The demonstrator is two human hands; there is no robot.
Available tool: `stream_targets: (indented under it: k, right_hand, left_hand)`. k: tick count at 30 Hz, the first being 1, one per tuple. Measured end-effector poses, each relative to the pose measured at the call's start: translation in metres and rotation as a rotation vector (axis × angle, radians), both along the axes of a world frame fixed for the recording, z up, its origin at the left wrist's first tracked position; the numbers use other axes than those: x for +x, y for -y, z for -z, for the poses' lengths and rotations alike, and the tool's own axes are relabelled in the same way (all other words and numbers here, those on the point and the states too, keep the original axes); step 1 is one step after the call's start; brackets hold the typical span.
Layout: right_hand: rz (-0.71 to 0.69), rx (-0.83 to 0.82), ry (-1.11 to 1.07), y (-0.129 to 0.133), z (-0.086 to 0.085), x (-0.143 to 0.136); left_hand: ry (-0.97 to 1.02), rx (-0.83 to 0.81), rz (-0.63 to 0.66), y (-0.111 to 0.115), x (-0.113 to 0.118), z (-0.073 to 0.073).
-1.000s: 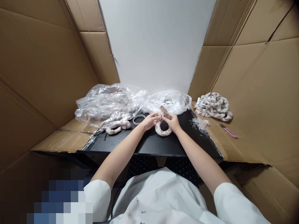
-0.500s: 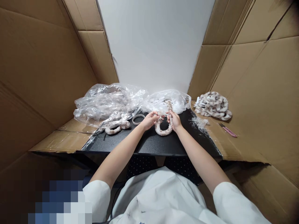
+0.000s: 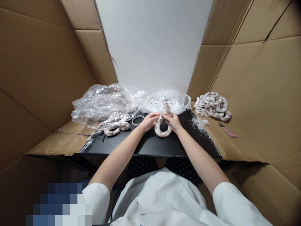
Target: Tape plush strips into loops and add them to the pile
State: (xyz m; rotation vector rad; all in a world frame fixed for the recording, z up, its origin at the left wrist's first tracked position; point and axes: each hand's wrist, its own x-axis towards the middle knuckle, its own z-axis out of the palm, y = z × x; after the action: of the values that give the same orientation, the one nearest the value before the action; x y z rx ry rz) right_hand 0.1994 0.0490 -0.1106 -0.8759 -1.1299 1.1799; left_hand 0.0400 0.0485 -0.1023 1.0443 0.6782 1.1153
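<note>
Fur band [image 3: 163, 133], one: looped over the black table [image 3: 150, 147], pinched near its top by left hand [image 3: 150, 121] and right hand [image 3: 174, 122], apparently unfinished; whether its ends met was too small to tell. Heaped bands [image 3: 213, 106], right: seemingly done. Plastic bag [image 3: 86, 102], left: furry pieces [image 3: 114, 102] inside, seemingly untouched.

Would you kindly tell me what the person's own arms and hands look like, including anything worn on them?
The left sleeve and right sleeve are short and white. Below them, the arms are bare, with no watch or bracelet visible. The left hand and right hand are ungloved.
</note>
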Motion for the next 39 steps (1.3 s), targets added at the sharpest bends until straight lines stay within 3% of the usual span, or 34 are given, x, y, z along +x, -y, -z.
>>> stream_targets:
  k: [12,19,24,39]
  right_hand:
    - [-0.033,-0.002,0.039,0.006,-0.005,0.0]
    - [-0.062,0.17,0.147,0.01,-0.004,-0.002]
    - [-0.004,0.22,0.204,0.01,-0.003,-0.003]
    - [0.033,0.122,0.133,0.004,0.0,-0.001]
  left_hand:
    - [0.049,0.029,-0.053,-0.002,-0.001,0.002]
    - [0.067,-0.061,-0.091,-0.006,-0.003,0.002]
    - [0.067,-0.11,-0.056,-0.003,-0.001,0.0]
    - [0.074,-0.118,0.078,-0.001,-0.002,-0.001]
